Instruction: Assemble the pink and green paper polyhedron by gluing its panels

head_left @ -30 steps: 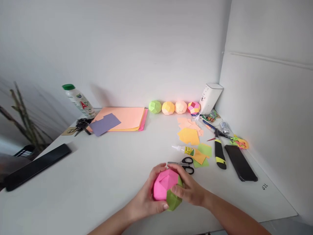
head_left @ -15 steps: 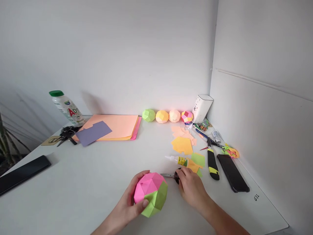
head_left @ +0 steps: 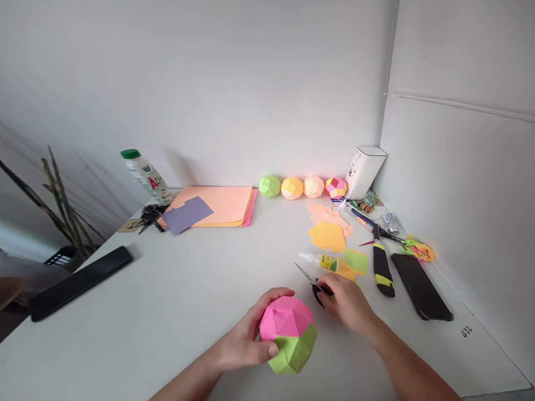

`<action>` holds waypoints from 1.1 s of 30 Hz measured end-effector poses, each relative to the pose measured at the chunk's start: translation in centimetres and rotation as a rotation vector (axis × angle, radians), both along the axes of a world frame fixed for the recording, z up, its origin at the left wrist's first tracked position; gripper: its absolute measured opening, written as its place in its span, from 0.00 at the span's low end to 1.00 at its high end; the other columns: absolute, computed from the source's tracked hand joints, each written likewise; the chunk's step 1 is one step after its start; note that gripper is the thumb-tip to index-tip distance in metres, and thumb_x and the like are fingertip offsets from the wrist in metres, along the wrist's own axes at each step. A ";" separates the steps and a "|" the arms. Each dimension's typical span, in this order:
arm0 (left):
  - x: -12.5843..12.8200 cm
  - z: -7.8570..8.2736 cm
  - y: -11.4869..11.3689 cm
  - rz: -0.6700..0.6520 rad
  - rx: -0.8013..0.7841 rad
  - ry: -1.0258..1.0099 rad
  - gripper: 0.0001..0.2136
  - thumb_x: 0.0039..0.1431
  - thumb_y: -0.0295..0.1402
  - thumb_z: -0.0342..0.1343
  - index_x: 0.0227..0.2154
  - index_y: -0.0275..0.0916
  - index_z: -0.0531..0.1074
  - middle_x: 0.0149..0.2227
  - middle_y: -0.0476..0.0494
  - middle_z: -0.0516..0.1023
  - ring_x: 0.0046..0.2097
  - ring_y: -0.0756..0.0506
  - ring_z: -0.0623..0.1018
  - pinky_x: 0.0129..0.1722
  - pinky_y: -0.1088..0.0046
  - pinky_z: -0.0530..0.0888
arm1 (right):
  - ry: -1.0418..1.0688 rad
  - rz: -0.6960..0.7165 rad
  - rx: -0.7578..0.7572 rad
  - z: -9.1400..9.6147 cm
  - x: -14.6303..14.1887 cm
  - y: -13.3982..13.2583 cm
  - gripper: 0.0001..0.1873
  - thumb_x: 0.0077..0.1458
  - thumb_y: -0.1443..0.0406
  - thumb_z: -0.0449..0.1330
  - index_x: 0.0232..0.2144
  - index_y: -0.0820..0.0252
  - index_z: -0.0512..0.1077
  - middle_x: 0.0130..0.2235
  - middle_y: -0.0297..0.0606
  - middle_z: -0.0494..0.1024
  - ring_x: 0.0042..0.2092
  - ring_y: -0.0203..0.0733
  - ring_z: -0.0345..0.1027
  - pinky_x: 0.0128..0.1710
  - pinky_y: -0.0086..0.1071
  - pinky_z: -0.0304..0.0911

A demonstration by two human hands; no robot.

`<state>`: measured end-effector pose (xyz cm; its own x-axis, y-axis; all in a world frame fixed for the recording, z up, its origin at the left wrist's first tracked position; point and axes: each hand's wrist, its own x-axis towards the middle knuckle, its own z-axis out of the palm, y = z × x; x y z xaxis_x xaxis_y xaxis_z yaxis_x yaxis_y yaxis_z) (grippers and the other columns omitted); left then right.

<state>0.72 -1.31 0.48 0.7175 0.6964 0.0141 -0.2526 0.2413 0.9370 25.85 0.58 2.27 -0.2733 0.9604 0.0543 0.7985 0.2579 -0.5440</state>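
Wrapped round a faceted paper ball [head_left: 292, 328], pink above and green below, is my left hand [head_left: 254, 334], its thumb on the green part. My right hand [head_left: 345, 301] grips the black handles of a small pair of scissors [head_left: 307, 273] just above the table, to the right of the ball. The blades point up and left, close together and apart from the ball. Beyond them lies a glue bottle [head_left: 326, 262] with a yellow label and white nozzle, beside green and orange paper scraps [head_left: 355, 260].
Four-sided white container [head_left: 365, 172] and several paper balls [head_left: 291, 188] stand along the wall. A utility knife [head_left: 382, 267] and a phone [head_left: 420, 287] lie right. Coloured sheets [head_left: 225, 203], keys [head_left: 152, 216], a bottle [head_left: 148, 178] and a long black object [head_left: 81, 284] are left.
The view has turned left, so everything sits farther right. The scissors have swung from pointing left to pointing up and left. The ball is tilted slightly in my left hand.
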 end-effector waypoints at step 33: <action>-1.1 1.0 0.7 -0.057 0.098 0.200 0.34 0.49 0.49 0.62 0.57 0.41 0.60 0.50 0.36 0.70 0.47 0.37 0.73 0.42 0.63 0.73 | 0.652 0.007 0.229 3.5 2.0 -1.6 0.16 0.59 0.51 0.58 0.30 0.56 0.69 0.24 0.35 0.71 0.24 0.38 0.63 0.21 0.30 0.61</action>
<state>-0.40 -0.56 1.43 0.7511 0.6568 -0.0672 -0.0478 0.1556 0.9867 27.80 -1.04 5.79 -0.1217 0.9035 0.4109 0.3245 0.4275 -0.8438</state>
